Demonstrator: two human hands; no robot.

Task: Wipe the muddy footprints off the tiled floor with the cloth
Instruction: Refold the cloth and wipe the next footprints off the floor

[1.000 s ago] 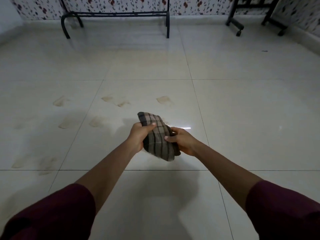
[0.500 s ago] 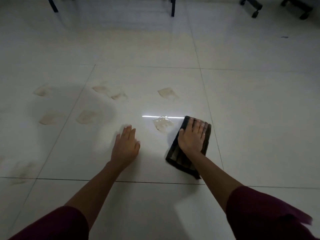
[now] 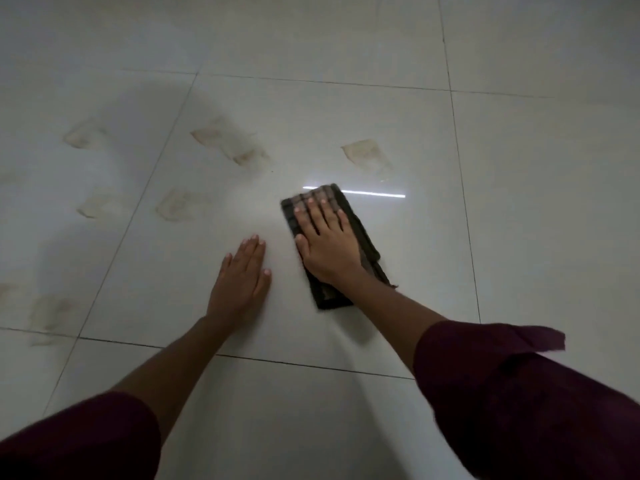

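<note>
A folded checked cloth, brown and dark, lies flat on the pale tiled floor. My right hand presses down on it with straight fingers. My left hand rests flat on the bare tile just left of the cloth, fingers together. Several muddy footprints mark the floor: one beyond the cloth, one to the far left of it, one left of my hands, and others near the left edge.
More faint footprints lie at the near left. A bright streak of reflected light crosses the tile right behind the cloth. My dark red sleeves fill the lower corners.
The cloth, first held in both hands, was laid on the floor. My right hand has slid it left over the spot where a wet footprint lay. The camera has dropped closer.
</note>
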